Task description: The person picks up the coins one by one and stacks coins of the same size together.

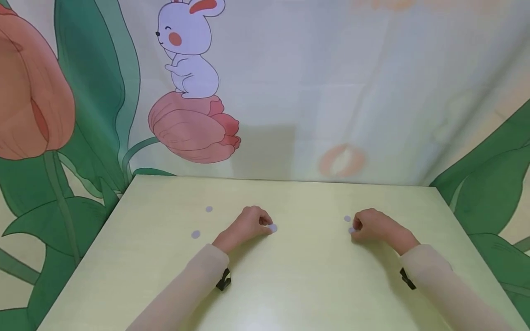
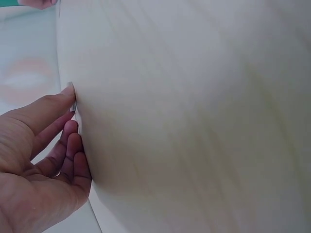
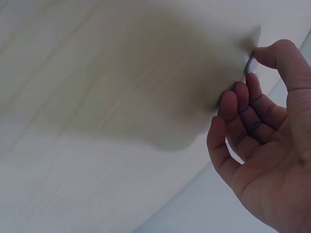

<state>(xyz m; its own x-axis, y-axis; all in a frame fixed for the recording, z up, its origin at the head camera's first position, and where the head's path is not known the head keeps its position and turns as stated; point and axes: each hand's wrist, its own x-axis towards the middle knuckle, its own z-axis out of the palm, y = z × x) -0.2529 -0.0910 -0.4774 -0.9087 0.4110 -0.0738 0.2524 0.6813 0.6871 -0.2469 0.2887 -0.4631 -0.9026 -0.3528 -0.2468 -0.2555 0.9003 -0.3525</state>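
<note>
My left hand point(image 1: 251, 224) pinches a thin coin point(image 1: 273, 228) between thumb and fingers, low over the middle of the table. In the left wrist view this coin point(image 2: 73, 99) appears nearly edge-on at the thumb tip. Farther right, my right hand point(image 1: 374, 225) has another coin point(image 1: 351, 230) between its thumb and fingertips; the right wrist view gives that coin point(image 3: 251, 64) as a thin pale disc. Just beyond the right fingertips a loose coin point(image 1: 347, 218) lies flat. Two more, a far coin point(image 1: 209, 209) and a nearer coin point(image 1: 196, 234), lie left of my left hand.
The pale yellow table point(image 1: 306, 285) ends at a straight back edge. Behind it hangs a curtain point(image 1: 331, 92) printed with tulips, leaves and a rabbit. Dark straps point(image 1: 224, 280) show at both sleeve cuffs.
</note>
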